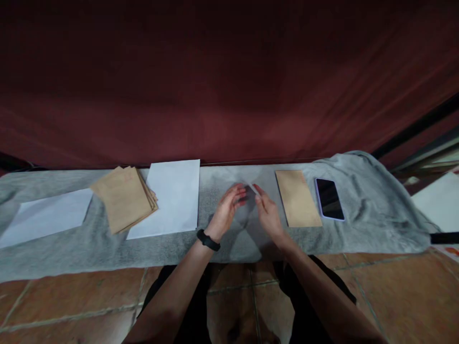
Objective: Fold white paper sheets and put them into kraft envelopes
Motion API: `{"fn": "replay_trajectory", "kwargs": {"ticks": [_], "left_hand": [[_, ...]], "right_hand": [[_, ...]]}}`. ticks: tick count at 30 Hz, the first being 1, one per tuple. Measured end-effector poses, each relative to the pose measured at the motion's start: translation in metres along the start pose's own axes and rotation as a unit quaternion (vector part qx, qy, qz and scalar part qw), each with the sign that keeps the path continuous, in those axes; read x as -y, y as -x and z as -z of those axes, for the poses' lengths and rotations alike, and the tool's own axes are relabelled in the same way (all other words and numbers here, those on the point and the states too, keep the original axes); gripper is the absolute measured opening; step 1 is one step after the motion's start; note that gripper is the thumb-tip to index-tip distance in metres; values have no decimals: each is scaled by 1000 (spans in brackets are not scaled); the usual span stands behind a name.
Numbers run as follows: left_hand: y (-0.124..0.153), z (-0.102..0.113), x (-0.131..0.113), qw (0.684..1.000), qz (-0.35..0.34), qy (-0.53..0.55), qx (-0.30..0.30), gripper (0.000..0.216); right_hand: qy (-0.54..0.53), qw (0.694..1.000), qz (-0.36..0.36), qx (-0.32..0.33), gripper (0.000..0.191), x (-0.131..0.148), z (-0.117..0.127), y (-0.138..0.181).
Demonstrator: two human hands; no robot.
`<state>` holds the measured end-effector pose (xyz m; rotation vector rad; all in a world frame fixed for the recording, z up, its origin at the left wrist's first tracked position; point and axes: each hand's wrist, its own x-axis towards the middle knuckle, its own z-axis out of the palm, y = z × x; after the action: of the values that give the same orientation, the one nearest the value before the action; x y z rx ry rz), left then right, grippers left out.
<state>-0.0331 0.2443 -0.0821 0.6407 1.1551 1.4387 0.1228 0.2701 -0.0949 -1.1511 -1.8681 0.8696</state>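
My left hand (229, 208), with a black band on its wrist, and my right hand (267, 212) meet over the grey cloth (179, 248) at the middle of the surface. Both have their fingers curled round a small pale folded piece of paper (252, 189) held between the fingertips. A single brown envelope (297, 198) lies just right of my right hand. A white sheet (170, 198) lies just left of my left hand.
A stack of brown envelopes (124, 200) sits left of the white sheet, and another white sheet (45, 215) lies at the far left. A dark-screened phone (329, 198) rests right of the single envelope. Dark red curtain (229, 81) hangs behind; tiled floor (71, 301) lies in front.
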Motion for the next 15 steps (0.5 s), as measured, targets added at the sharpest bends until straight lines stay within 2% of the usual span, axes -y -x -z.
{"fn": "replay_trajectory", "kwargs": {"ticks": [3,7,11,15], "left_hand": [[2,-4,7,999,27,-22,-14,59],[2,-6,18,1000,28,-8,6,88],[-4,5,19,998,28,-34,-33,98],[-13,26,12,981,-21,-191,-27,95]], "right_hand": [[-213,969,-96,-76,59,1,6,-11],[-341,930,-127,-53,55,-2,4,-15],[-337,923,-178,-55,43,-15,-1,-9],[-230,947,-209,-85,44,-35,7,-8]]}}
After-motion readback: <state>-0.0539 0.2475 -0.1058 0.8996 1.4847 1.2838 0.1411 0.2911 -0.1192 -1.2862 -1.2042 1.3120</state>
